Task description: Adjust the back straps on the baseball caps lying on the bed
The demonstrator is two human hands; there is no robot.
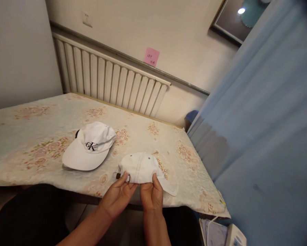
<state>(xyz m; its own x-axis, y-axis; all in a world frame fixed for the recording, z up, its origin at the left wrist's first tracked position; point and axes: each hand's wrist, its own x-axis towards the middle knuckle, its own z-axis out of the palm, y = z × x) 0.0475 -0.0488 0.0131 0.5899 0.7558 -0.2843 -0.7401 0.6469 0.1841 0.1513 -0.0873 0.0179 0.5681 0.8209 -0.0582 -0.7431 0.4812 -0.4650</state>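
Between my two hands is a white baseball cap (pixel 140 167), held at the front edge of the floral-covered bed. Its brim points to the right and its back strap with a brown buckle is on the left. My left hand (pixel 120 194) grips the lower edge near the strap, thumb on top. My right hand (pixel 152 194) pinches the lower edge closer to the brim, its thumb also on top. To the left, a second white cap (pixel 92 145) with black CK letters lies on the cover, brim toward me; neither hand touches it.
The floral cover (pixel 143 136) spreads over the bed surface. Behind it are a white radiator (pixel 112 75) and a wall with a pink note (pixel 151 56). A blue curtain (pixel 258 119) hangs along the right. A white box (pixel 236 235) sits low at the right front.
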